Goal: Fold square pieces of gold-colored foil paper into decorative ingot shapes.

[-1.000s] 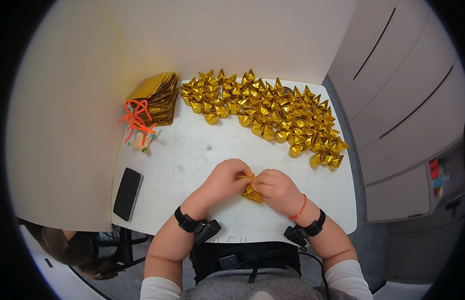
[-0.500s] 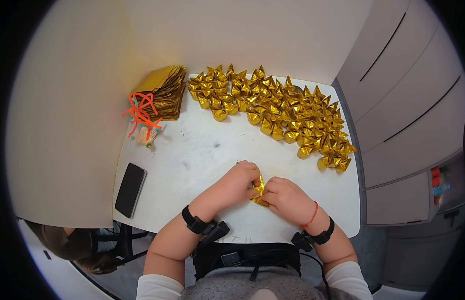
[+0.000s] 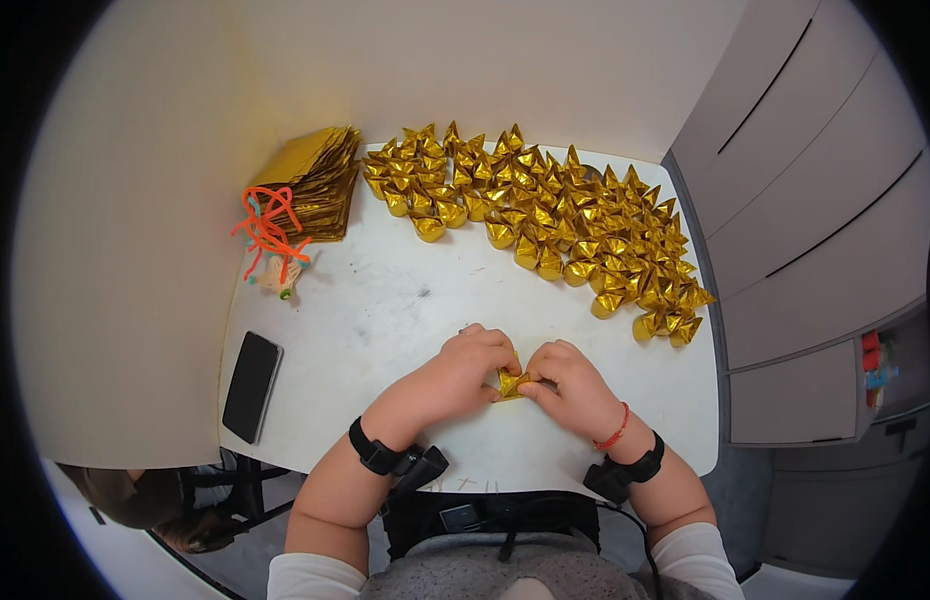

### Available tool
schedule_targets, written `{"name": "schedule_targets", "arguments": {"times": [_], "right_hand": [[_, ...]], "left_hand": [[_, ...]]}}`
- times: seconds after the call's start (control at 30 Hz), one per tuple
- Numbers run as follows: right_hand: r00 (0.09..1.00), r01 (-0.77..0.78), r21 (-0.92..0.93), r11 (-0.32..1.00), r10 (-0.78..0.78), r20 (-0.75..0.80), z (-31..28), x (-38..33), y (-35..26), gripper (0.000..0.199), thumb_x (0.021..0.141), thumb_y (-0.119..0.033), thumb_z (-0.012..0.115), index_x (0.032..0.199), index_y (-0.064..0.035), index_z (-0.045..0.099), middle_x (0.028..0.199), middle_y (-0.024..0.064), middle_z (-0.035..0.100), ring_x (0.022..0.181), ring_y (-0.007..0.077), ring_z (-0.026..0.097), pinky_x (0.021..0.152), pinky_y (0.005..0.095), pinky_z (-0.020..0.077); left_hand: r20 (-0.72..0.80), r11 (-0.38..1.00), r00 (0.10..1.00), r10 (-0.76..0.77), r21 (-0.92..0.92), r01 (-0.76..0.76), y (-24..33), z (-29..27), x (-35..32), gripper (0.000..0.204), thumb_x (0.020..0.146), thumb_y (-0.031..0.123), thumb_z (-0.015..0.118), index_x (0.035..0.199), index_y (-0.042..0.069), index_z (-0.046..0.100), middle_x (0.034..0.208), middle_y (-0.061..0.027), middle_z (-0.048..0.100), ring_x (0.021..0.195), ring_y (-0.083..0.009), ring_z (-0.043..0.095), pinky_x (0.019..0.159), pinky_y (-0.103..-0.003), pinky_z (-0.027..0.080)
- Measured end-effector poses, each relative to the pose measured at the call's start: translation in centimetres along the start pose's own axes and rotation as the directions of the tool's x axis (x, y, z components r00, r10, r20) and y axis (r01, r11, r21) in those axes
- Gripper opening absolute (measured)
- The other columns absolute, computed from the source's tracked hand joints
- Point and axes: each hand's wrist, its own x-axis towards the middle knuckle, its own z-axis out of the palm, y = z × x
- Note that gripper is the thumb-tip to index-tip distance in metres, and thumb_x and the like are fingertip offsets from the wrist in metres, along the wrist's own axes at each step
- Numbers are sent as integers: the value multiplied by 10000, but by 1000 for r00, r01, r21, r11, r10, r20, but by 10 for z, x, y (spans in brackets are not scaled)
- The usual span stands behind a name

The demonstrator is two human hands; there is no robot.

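A small folded piece of gold foil paper (image 3: 511,384) is pinched between my two hands, low over the near middle of the white table (image 3: 385,300). My left hand (image 3: 475,362) grips its left side with thumb and fingers. From the other side, my right hand (image 3: 573,385) pinches the right edge, its thumb along the bottom. Parts of the paper are hidden behind my fingers. Beyond my hands, many finished-looking gold foil ingots (image 3: 545,205) with pointed ends stand in packed rows, curving from the back middle to the right.
At the back left lies a stack of gold paper sheets (image 3: 320,180). In front of it is an orange pipe-cleaner craft (image 3: 270,220). A black phone (image 3: 252,388) rests near the left edge. Walls border the left and back; grey cabinets (image 3: 815,230) stand on the right.
The gold paper has turned from a narrow upright shape to a wider, flatter triangular one. My hands have shifted around it, both still gripping. The view has tilted slightly.
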Motion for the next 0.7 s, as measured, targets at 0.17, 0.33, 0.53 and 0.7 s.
{"name": "schedule_targets", "arguments": {"times": [0.17, 0.33, 0.53, 0.7], "right_hand": [[994, -19, -45, 999, 14, -109, 9, 2, -1, 125, 808, -52, 779, 836, -33, 659, 913, 102, 627, 909, 313, 596, 843, 401, 488], [989, -36, -60, 998, 27, -145, 11, 3, -6, 134, 792, -39, 778, 821, -33, 648, 929, 113, 616, 918, 316, 599, 848, 405, 490], [983, -52, -88, 995, 35, -178, 14, 2, -7, 155, 774, -23, 776, 804, -33, 625, 914, 119, 601, 915, 326, 595, 844, 409, 487], [981, -47, -79, 996, 31, -192, 15, 3, -8, 159, 776, -15, 766, 795, -35, 609, 904, 121, 593, 902, 330, 588, 837, 411, 481]], "left_hand": [[29, 1000, 999, -25, 8, 25, 2, -4, -1, 398, 685, 1, 816, 1049, 106, 693, 1122, -37, 664, 1097, -293, 578, 991, -405, 425], [28, 1000, 999, -28, 3, 28, 2, -5, -3, 403, 691, -12, 804, 1057, 102, 680, 1121, -42, 658, 1106, -299, 574, 992, -410, 425], [34, 1000, 999, -7, -16, 7, 3, -7, -1, 397, 694, -20, 792, 1058, 90, 678, 1115, -55, 656, 1115, -310, 574, 1011, -411, 427], [11, 999, 1000, 6, -36, -6, 1, -6, -2, 415, 675, -36, 771, 1064, 78, 680, 1112, -66, 662, 1119, -316, 578, 1024, -408, 434]]}}
